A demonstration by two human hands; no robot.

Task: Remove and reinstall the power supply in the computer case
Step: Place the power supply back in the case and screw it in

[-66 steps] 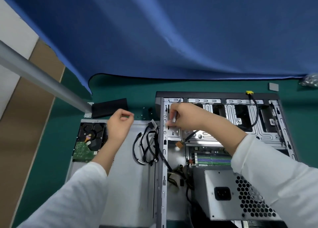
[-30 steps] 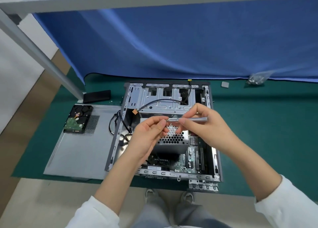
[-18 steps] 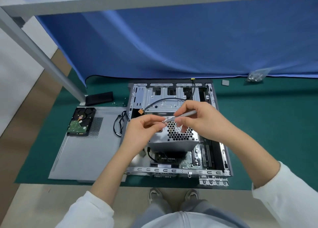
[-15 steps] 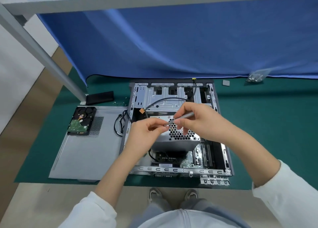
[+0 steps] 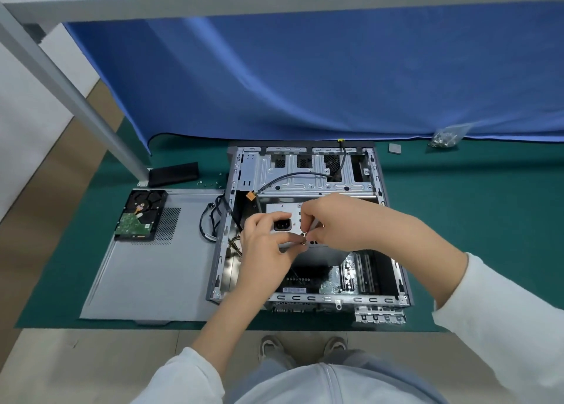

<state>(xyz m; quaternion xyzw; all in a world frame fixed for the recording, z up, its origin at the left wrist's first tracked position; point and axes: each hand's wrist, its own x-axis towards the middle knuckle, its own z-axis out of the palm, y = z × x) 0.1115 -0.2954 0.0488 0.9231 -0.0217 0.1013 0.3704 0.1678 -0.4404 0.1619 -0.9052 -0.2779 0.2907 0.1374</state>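
Head view shows the left hand (image 5: 265,244) pinching a small brass-coloured screw (image 5: 303,242) against the tool tip held by the curled right hand (image 5: 334,223), above the grey metal power supply (image 5: 282,210) at the open steel case's (image 5: 308,176) twelve o'clock; seat squarely before lowering.

No text, brand or number can be read. A white label (image 5: 294,290) sits on the board inside the computer case (image 5: 377,171), and another on the green board of the hard drive (image 5: 140,215), but their print is too small to read.
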